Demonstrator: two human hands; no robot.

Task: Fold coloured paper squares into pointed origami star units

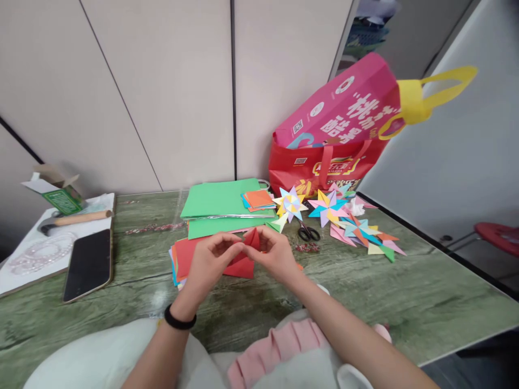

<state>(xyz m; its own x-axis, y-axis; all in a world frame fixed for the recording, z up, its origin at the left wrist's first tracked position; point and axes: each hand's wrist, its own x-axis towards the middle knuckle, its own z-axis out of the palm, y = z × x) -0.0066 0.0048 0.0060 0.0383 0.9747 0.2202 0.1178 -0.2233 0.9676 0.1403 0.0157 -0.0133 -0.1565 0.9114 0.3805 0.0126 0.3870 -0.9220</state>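
Note:
A small folded piece of red paper is pinched between my two hands, above the table. My left hand grips its left side with thumb and fingers. On the other side, my right hand holds it with the thumb close to the left thumb. Beneath them lies a stack of coloured paper with a red sheet on top. Behind is a pile of green paper, with small orange squares on its right end. Black-handled scissors rest right of my right hand.
Folded paper stars and loose folded pieces lie at the right. A red bag holding a pink box stands behind them. At left are a phone, a hammer and an opened green-and-white box.

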